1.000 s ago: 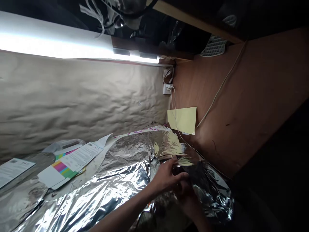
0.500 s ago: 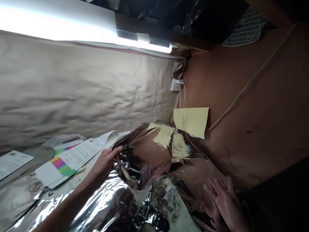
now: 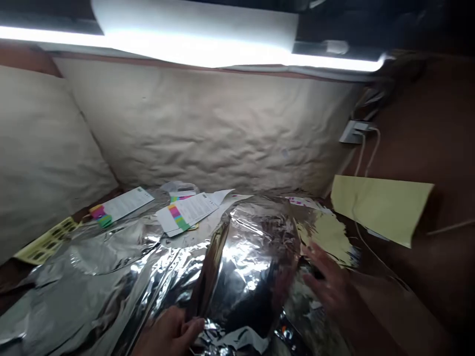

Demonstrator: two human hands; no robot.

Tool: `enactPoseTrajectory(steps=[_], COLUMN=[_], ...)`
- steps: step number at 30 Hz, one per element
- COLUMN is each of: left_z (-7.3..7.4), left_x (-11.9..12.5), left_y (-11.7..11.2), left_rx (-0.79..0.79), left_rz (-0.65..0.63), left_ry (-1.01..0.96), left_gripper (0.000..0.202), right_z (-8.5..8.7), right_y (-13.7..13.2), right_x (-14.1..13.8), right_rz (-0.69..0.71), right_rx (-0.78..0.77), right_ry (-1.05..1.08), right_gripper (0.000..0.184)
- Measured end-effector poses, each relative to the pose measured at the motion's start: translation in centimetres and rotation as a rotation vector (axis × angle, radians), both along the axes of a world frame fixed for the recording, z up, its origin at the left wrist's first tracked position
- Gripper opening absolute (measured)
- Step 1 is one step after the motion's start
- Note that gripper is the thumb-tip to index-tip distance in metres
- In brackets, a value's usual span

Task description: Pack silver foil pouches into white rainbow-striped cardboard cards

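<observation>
A shiny silver foil sheet (image 3: 247,257) lies in the middle of the table, creased and reflecting the lamp. My left hand (image 3: 168,332) is at its near left side, fingers curled and thumb pointing right, apparently gripping the foil edge. My right hand (image 3: 330,284), blurred, reaches over the foil's right side with its fingers apart, near a torn pale yellow patch (image 3: 326,235). Under the right hand a stained, greyish surface (image 3: 311,311) shows. A dark glossy object (image 3: 291,336) is partly covered at the near edge of the foil; its kind is unclear.
More foil (image 3: 100,277) covers the left of the table. Printed cards with coloured stripes (image 3: 189,212) lie behind it, another card (image 3: 124,203) further left. A yellow sheet (image 3: 382,205) hangs at right beside white cables (image 3: 361,153) from a socket (image 3: 354,132). A tube lamp (image 3: 334,62) runs overhead.
The view has swung left. The foil, lifted and folded by my left hand before, now lies flatter. My left hand has come nearer; my right hand has moved in over the foil's right side.
</observation>
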State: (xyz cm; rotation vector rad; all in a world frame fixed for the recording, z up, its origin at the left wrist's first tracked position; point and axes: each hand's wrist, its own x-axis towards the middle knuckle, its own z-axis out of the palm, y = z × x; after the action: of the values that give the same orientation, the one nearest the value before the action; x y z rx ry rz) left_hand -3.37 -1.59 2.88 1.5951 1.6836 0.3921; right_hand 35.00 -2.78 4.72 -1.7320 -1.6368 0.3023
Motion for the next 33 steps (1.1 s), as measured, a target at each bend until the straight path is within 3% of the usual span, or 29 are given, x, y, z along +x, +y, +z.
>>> enactPoseTrajectory(steps=[2,4,6,8,10,13,18,24,29,33], left_z=[0.4,0.8,1.0,1.0,1.1,1.4,2.1,2.4,2.7,2.4], left_x=[0.1,-0.2,-1.0,-2.5,-4.3,-6.7,-8.3,-9.0,-8.9,-8.6], left_y=[-0.6,-0.8,-0.8,-0.6,-0.3,0.6,3.5,6.3,6.5,6.7], left_rx=[0.002,-0.012,-0.013,0.026,0.154,0.321,0.064,0.067,0.133,0.001], left_rz=[-0.051,-0.121,-0.179,-0.129,0.015,0.139,-0.013,-0.171,-0.172,-0.111], left_ry=[0.112,0.172,0.159,0.140,0.162,0.224,0.148,0.130,0.160,-0.169], left_gripper=[0.049,0.044,0.042,0.036,0.029,0.053,0.066,0.033,0.030,0.039], right_z=[0.3,-0.3,-1.4,-2.6,-3.7,-4.8,-5.1,-4.4,-2.9,-2.4], right_y=[2.9,5.0,6.1,6.6,6.7,6.6,6.7,6.7,5.2,3.7], right_x=[-3.2,-6.2,-8.6,-10.1,-10.8,-10.8,-10.5,-10.6,-12.0,-13.2], right_rz=[0.275,0.465,0.590,0.651,0.667,0.683,0.697,0.705,0.729,0.725], right_rx=[-0.040,-0.082,-0.157,-0.223,-0.253,-0.250,-0.239,-0.234,-0.119,-0.093], right_ry=[-0.227,-0.368,-0.452,-0.495,-0.511,-0.500,-0.467,-0.459,-0.433,-0.371], right_gripper=[0.053,0.055,0.059,0.062,0.063,0.064,0.065,0.063,0.050,0.037])
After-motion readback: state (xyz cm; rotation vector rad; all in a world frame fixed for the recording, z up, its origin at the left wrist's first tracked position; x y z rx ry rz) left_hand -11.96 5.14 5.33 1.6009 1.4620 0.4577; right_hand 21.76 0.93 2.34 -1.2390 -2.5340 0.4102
